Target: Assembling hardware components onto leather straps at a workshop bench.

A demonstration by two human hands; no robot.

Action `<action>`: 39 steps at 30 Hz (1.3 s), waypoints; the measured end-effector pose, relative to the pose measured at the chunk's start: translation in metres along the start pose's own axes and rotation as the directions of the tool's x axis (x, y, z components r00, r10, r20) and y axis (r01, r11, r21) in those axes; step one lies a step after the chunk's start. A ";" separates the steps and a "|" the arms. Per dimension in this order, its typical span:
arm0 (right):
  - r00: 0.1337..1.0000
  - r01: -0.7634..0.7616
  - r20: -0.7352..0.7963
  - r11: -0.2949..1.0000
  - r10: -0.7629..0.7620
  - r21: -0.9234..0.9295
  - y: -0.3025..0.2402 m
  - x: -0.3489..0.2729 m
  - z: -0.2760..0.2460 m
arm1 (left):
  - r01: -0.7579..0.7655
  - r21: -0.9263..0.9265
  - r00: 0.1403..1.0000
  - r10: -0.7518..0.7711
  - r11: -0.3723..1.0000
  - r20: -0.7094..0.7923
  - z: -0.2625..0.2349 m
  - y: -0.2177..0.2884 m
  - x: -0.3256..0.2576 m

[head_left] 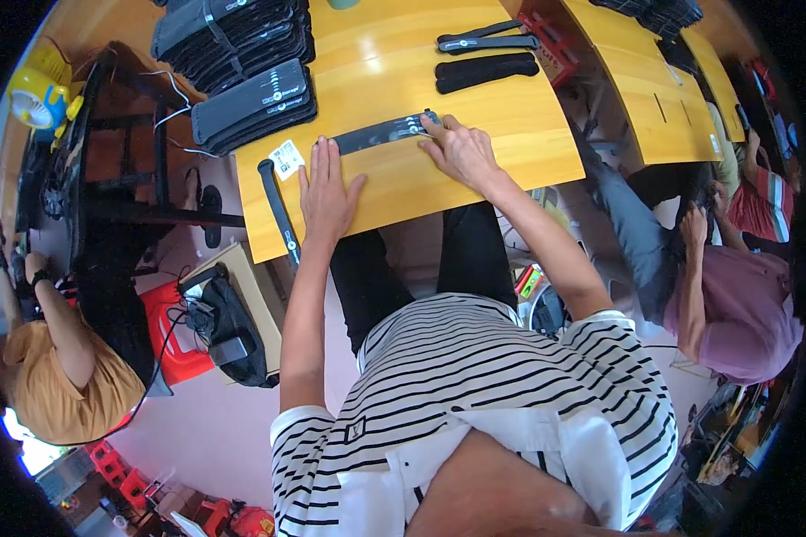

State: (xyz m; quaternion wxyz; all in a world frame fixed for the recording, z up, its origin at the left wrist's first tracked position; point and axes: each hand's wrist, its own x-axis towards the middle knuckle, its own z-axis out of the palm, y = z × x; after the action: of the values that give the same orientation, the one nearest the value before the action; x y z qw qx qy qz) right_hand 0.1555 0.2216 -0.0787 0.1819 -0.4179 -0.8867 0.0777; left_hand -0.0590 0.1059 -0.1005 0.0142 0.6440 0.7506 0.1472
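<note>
A flat black strap (381, 136) with pale printing near its right end lies across the yellow table. My left hand (329, 192) rests flat at the strap's left end, fingers straight and thumb spread. At the other end my right hand (461, 152) bends over the strap, its index finger and thumb on the printed part; the remaining fingers are curled. To the left of my left hand lie a narrow black strap (278, 206) with a rounded end and a white printed label (287, 160).
Stacked black straps (255, 103) fill the table's far left, some bundled. More black straps (486, 72) lie at the far right, near a red crate (551, 49). A cardboard box (251, 295) with a black bag stands below left. Other people sit on both sides.
</note>
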 end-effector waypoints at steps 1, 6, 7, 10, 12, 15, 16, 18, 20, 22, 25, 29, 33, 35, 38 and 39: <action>1.000 -0.001 -0.002 1.000 0.001 -0.003 0.001 0.001 -0.001 | 0.008 0.003 1.000 -0.008 1.000 0.003 0.001 0.000 0.000; 0.998 -0.061 0.031 0.995 0.059 0.083 -0.014 0.001 -0.008 | 0.016 0.012 1.000 -0.016 1.000 0.011 0.002 0.001 0.001; 0.998 -0.063 0.030 0.995 0.061 0.083 -0.018 0.001 -0.006 | 0.008 0.015 1.000 -0.008 1.000 0.008 0.002 0.001 0.001; 0.991 -0.136 0.019 0.991 0.135 0.022 -0.021 -0.002 -0.003 | -0.004 0.019 1.000 0.003 1.000 0.005 0.002 0.000 0.000; 0.977 -0.209 0.037 0.977 0.211 -0.036 -0.018 -0.003 -0.007 | -0.006 0.019 1.000 0.006 1.000 0.005 0.003 -0.001 0.000; 0.968 -0.250 0.015 0.967 0.251 -0.051 -0.010 -0.007 -0.010 | -0.001 0.029 1.000 0.001 1.000 -0.004 0.002 0.000 0.001; 0.970 -0.242 0.016 0.969 0.243 -0.050 -0.008 -0.009 -0.011 | 0.003 0.014 1.000 -0.003 1.000 0.011 0.000 -0.001 0.000; 0.965 -0.260 -0.001 0.964 0.261 0.051 -0.003 -0.018 -0.017 | 0.019 0.002 1.000 -0.019 1.000 0.022 -0.005 -0.002 -0.003; 0.965 -0.238 -0.086 0.964 0.249 0.117 -0.002 -0.035 -0.021 | -0.020 -0.222 0.980 -0.024 0.975 -0.196 -0.017 -0.001 -0.006; 0.956 -0.213 -0.165 0.959 0.245 0.188 -0.008 -0.053 -0.026 | 0.040 -0.245 0.945 -0.116 0.969 -0.306 -0.031 -0.008 -0.016; 0.942 -0.304 -0.053 0.911 0.331 0.277 -0.020 -0.076 -0.037 | 0.119 -0.243 0.849 -0.226 0.963 -0.477 -0.056 -0.014 -0.036; 0.983 -0.168 -0.006 0.915 0.183 0.367 -0.035 -0.096 -0.028 | 0.576 -0.061 0.796 -0.577 0.815 -0.184 -0.055 -0.028 -0.059; 0.997 -0.064 0.063 0.859 0.037 0.507 -0.071 -0.094 -0.031 | 0.618 -0.292 0.752 -0.657 0.730 -0.053 -0.046 -0.045 -0.066; 0.999 -0.043 0.045 0.802 0.020 0.595 -0.086 -0.092 -0.026 | 0.622 -0.521 0.726 -0.680 0.584 0.104 -0.051 -0.041 -0.066; 0.992 -0.107 0.127 0.671 0.019 0.734 -0.109 -0.088 -0.018 | 0.414 -0.901 0.738 -0.531 -0.129 0.416 -0.063 -0.017 -0.068; 0.964 -0.248 0.265 0.436 0.021 0.865 -0.118 -0.086 -0.015 | 0.312 -0.944 0.773 -0.548 -0.111 0.320 -0.060 -0.004 -0.067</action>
State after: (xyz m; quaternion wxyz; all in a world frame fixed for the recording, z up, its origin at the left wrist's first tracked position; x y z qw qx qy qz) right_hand 0.1270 0.0795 -0.0531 0.2706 -0.3182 -0.6905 0.5905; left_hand -0.0644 0.0280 -0.0549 0.4231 0.1593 0.6080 0.6527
